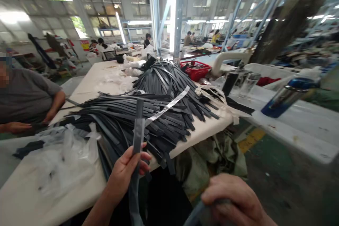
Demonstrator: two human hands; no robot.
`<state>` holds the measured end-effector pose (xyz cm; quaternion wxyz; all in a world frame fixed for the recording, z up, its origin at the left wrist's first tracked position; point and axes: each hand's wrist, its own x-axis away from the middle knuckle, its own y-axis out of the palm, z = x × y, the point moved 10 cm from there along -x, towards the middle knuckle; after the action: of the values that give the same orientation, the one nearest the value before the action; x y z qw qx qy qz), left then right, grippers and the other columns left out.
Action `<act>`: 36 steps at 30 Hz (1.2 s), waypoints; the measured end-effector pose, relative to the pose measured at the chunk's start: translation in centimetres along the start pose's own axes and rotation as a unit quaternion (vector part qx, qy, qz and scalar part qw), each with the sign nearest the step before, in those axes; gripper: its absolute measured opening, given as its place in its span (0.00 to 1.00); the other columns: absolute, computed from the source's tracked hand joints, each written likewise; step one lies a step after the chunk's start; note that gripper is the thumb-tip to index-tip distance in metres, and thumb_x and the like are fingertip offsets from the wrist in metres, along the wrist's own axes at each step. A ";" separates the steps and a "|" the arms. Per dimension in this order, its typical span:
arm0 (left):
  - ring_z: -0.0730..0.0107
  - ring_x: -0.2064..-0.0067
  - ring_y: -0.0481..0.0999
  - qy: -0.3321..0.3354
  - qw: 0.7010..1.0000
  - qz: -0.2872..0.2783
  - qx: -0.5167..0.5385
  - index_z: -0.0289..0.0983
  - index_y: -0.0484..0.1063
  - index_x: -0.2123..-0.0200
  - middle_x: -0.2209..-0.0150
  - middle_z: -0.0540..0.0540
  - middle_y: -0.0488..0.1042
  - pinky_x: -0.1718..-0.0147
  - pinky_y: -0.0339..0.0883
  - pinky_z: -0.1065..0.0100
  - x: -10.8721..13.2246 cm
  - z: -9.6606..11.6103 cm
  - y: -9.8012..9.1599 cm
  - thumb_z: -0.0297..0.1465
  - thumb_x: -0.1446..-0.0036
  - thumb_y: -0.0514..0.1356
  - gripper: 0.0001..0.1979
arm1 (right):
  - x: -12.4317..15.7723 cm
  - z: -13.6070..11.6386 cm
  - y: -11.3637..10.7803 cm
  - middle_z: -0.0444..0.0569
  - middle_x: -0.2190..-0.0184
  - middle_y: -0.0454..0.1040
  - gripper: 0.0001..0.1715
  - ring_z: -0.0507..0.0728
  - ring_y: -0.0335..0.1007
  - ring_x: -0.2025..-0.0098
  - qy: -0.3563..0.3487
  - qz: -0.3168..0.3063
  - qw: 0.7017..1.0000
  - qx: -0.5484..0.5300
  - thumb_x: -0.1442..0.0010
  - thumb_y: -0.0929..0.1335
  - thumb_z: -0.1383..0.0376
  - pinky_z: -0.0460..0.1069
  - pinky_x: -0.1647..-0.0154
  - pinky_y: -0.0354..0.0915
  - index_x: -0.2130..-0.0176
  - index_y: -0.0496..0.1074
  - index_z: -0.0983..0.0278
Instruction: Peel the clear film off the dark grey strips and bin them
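My left hand (129,167) pinches a long dark grey strip (138,136) between thumb and fingers. The strip stands upright above the hand and hangs down below it; a pale, shiny band trails from its upper part to the right. At the lower right, my right hand (233,197) is closed round a grey strip end (197,213), slightly blurred. Whether both hands hold the same strip is cut off by the frame's bottom edge. Behind them, a big heap of similar dark strips (127,107) covers the middle of the table (203,130).
Clear plastic bags (66,162) lie at the table's left. A co-worker (29,99) sits beyond them, hands on dark material. A red basket (196,70) stands behind the heap. On the white side table (299,130) are a blue tumbler (283,99) and a glass jar (249,84).
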<state>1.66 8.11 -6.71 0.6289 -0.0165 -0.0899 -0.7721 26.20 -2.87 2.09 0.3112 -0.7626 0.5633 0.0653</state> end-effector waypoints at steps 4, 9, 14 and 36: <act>0.67 0.68 0.80 -0.035 0.994 -0.088 -0.055 0.39 0.74 0.49 0.61 0.44 0.80 0.69 0.71 0.69 1.4 -2.6 3.5 0.47 0.40 0.61 0.22 | -6.2 0.0 -2.2 0.52 0.52 0.78 0.13 0.56 0.76 0.52 0.002 0.059 0.998 0.028 0.32 0.66 0.62 0.49 0.50 0.70 0.55 0.80 0.59; 0.66 0.69 0.79 -0.065 0.981 -0.158 -0.090 0.40 0.75 0.49 0.62 0.44 0.80 0.70 0.69 0.68 2.7 -4.5 5.6 0.50 0.39 0.59 0.24 | -9.8 2.1 -0.1 0.51 0.39 0.71 0.18 0.61 0.66 0.38 0.039 0.021 0.989 -0.142 0.31 0.66 0.54 0.55 0.39 0.63 0.55 0.81 0.60; 0.57 0.59 0.80 -0.035 0.988 -0.143 -0.045 0.38 0.75 0.48 0.57 0.40 0.81 0.59 0.72 0.63 2.5 -2.5 5.8 0.52 0.43 0.61 0.28 | -11.1 2.5 0.7 0.52 0.51 0.80 0.19 0.60 0.74 0.46 0.049 0.092 0.980 -0.169 0.32 0.65 0.53 0.58 0.38 0.61 0.56 0.80 0.61; 0.66 0.69 0.69 -0.043 0.971 -0.144 -0.188 0.38 0.76 0.67 0.72 0.48 0.73 0.68 0.60 0.69 4.9 -3.7 3.7 0.46 0.39 0.59 0.17 | -12.1 5.6 0.6 0.47 0.56 0.83 0.14 0.61 0.74 0.44 0.041 0.228 0.930 -0.287 0.33 0.67 0.58 0.59 0.34 0.59 0.61 0.82 0.59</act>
<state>4.54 2.08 -9.28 0.4920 -0.1549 0.0283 -0.8562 22.72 10.06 2.81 0.0326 -0.6724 0.6917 0.2615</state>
